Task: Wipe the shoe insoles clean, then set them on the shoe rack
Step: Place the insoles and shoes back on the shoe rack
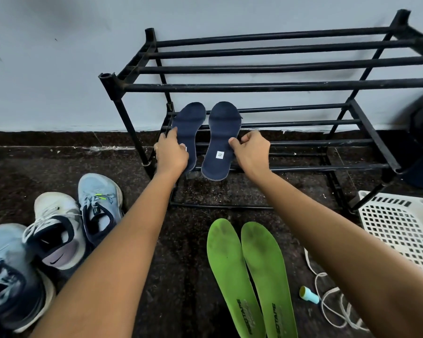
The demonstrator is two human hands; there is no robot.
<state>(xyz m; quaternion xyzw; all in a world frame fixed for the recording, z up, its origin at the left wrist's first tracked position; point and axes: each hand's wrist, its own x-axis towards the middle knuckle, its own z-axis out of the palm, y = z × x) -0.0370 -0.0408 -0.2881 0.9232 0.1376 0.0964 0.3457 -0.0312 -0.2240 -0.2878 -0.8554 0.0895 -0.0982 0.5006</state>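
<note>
On the rack (pixel 279 87) (lower tier), hands (pixel 171 156) (pixel 252 152) grip 2 navy insoles (pixel 189 120) (pixel 224 123).

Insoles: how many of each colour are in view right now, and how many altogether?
Navy insoles: 2, on the rack
Green insoles: 2, on the floor
Total: 4

The left hand (pixel 171 156) and right hand (pixel 251 153) are bare, like both forearms (pixel 112 252); the right thumbnail is short.
</note>
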